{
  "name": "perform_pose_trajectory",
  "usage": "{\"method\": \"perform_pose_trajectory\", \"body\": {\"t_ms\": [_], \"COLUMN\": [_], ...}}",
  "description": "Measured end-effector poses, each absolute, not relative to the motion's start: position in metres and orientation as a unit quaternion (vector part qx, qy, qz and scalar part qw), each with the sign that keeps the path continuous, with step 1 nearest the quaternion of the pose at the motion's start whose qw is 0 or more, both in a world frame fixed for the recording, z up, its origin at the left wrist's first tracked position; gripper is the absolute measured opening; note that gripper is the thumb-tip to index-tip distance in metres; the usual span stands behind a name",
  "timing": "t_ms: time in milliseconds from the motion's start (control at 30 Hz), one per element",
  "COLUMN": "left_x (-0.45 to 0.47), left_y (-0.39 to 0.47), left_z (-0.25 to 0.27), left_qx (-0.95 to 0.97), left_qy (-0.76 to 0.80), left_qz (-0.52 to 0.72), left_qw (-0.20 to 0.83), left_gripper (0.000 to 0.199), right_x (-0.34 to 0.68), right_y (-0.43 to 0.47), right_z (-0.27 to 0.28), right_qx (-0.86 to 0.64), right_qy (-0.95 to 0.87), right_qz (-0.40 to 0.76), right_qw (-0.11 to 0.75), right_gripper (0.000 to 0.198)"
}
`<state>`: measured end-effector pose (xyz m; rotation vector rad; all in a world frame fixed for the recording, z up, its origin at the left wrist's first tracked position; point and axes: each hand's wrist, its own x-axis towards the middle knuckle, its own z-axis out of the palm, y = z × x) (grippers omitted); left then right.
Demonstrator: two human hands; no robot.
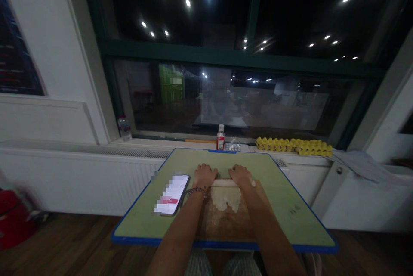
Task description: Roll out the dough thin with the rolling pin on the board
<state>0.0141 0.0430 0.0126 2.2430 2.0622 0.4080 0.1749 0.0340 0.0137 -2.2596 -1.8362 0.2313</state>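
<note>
A pale rolling pin [225, 183] lies crosswise near the far end of a brown wooden board [226, 228]. My left hand [205, 176] is closed over its left end, and my right hand [240, 175] grips it towards the right, where a short tip sticks out past my wrist. Under and just in front of the pin spreads a thin, ragged-edged sheet of dough [226, 198], pale against the board. A beaded bracelet circles my left wrist. The fingertips curl over the far side and are partly hidden.
The board rests on a green folding table [293, 211] with a blue rim. A phone [174, 195] with a lit screen lies left of my forearm. On the sill behind stand a small red-labelled bottle [220, 139], a clear bottle [124, 128] and yellow egg cartons [293, 146].
</note>
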Motion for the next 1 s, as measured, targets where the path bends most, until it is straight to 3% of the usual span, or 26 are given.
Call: {"method": "perform_pose_trajectory", "body": {"t_ms": [1000], "left_x": [0.0145], "left_y": [0.0415], "left_z": [0.0148], "left_qx": [0.728], "left_qy": [0.672], "left_qz": [0.133], "left_qw": [0.042], "left_gripper": [0.042], "right_x": [0.1755], "right_y": [0.0361], "right_z": [0.0123], "right_qx": [-0.772], "right_qy": [-0.62], "right_qz": [0.081], "right_qw": [0.116], "right_gripper": [0.042]}}
